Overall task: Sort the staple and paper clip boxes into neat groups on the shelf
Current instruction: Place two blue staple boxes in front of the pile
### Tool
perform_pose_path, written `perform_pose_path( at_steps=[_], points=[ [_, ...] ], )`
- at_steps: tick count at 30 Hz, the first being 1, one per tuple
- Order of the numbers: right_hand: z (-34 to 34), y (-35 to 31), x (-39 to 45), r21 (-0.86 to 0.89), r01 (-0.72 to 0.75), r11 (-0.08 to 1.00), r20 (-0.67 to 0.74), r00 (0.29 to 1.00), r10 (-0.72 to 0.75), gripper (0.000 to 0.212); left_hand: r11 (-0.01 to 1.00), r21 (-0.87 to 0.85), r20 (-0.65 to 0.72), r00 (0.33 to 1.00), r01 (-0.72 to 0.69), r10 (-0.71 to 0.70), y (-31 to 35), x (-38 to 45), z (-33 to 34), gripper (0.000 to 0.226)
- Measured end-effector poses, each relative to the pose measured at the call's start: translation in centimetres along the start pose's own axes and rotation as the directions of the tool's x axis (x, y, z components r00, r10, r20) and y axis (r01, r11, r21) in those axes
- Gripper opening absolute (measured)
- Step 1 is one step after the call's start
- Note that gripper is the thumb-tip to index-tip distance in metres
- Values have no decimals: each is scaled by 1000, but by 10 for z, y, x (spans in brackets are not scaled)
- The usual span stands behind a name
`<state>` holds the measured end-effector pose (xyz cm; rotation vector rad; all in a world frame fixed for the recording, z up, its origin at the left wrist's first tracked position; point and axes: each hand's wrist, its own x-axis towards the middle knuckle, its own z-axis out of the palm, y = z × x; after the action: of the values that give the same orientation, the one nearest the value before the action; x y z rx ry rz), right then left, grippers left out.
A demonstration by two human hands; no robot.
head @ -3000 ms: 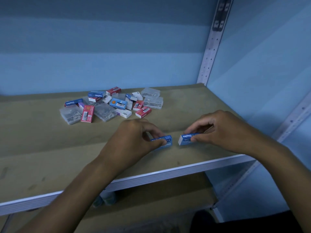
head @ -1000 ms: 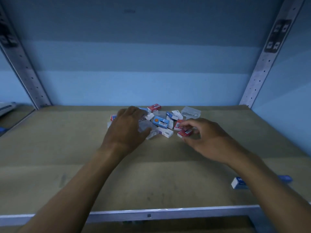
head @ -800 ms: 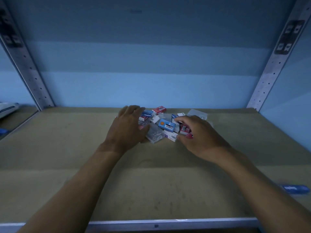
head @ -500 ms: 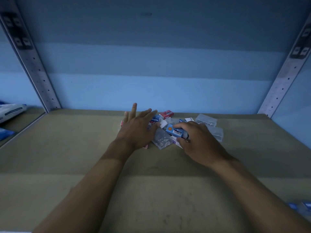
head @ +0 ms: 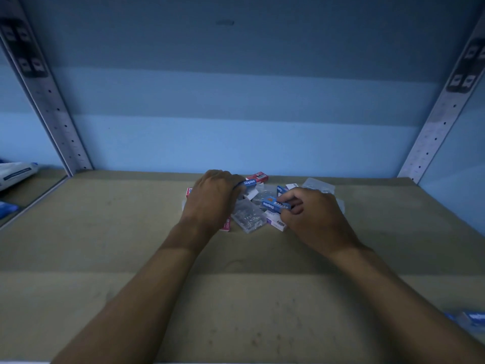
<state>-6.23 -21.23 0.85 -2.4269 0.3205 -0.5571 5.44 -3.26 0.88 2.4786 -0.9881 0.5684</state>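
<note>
At the mixed pile at the back of the shelf (head: 110, 298), the left hand (head: 213, 198) pinches a blue staples box (head: 248, 182) and the right hand (head: 311, 214) another (head: 274, 204), long axes crosswise, the started blue group (head: 472, 317) lying front-right, nearer the right hand.

Dim, blue-tinted; banded shadows across wall (head: 236, 101) and shelf (head: 105, 298); wide-angle bending of posts (head: 52, 101); soft at edges.

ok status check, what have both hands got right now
Left hand grips a blue Staples box. Right hand pinches another blue box. Both over the mixed pile; clear clip case lies between them.
</note>
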Motion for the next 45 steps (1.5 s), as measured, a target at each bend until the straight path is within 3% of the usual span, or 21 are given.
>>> perform_pose_path(
  at_steps=[7, 14, 18, 24, 29, 35, 40, 45],
  points=[
    [-36, -6, -14, 102, -171, 980, 135, 978, 156, 21, 997, -27, 42, 997, -70, 71, 4, -16, -17, 35],
    [-54, -5, -42, 294, -351, 889, 318, 913, 256, 20, 981, -194, 128, 991, -18, 43, 16, -45, -37, 20],
    [-65, -11, -61, 274, -322, 906, 347, 912, 219, 21, 957, -289, 143, 988, -18, 62, 28, -71, -56, 11],
    [-82, -20, -87, 144, -246, 958, 433, 886, 163, 22, 959, -278, 269, 954, -53, 130, 44, -96, -78, 11],
    [-88, -19, -99, 30, -230, 973, 483, 856, 187, 23, 955, -273, 283, 939, -118, 197, 56, -113, -81, 14],
    [-85, -12, -103, -47, -255, 966, 529, 814, 241, 21, 979, -155, 261, 950, -134, 172, 57, -122, -66, 20],
    [-87, -12, -102, -52, -244, 968, 548, 804, 232, 20, 975, -166, 323, 927, -145, 192, 58, -123, -66, 17],
    [-90, -12, -102, -43, -221, 974, 582, 787, 204, 21, 976, -192, 354, 921, -99, 163, 57, -123, -74, 31]
  ],
)
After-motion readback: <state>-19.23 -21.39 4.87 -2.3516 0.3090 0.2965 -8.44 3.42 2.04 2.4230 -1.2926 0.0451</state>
